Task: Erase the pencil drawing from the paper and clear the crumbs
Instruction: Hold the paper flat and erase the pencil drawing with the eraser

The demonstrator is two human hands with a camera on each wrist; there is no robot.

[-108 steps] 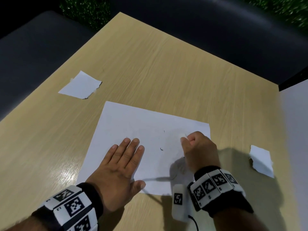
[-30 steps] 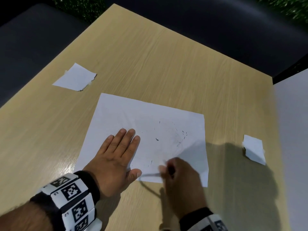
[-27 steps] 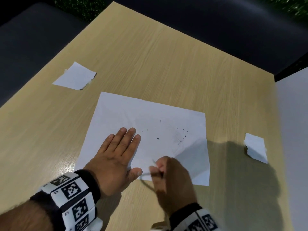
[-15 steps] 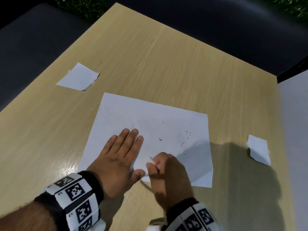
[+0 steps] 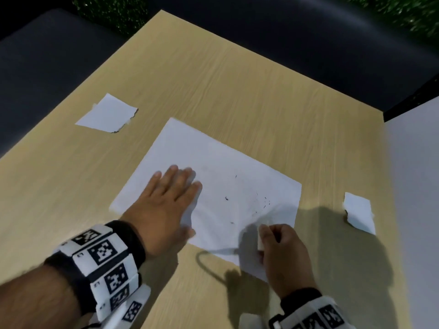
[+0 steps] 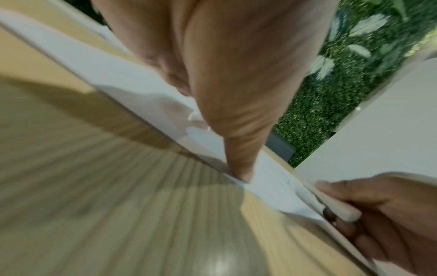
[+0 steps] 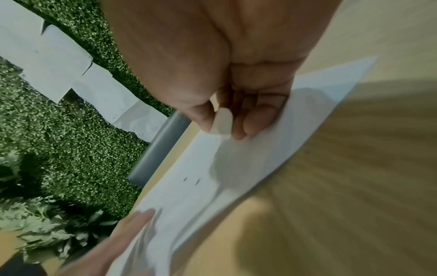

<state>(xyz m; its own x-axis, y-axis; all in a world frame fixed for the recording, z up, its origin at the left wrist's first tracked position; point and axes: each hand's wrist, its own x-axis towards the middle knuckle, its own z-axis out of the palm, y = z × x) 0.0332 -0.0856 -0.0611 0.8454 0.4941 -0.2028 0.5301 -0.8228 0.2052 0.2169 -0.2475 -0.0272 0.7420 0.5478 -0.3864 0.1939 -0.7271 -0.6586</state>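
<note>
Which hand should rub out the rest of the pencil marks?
The right hand: it already pinches the eraser at the paper's near edge. The left hand lies flat, holding the paper.

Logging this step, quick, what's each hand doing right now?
Left hand: open, flat on the paper.
Right hand: pinching the eraser against the paper.
</note>
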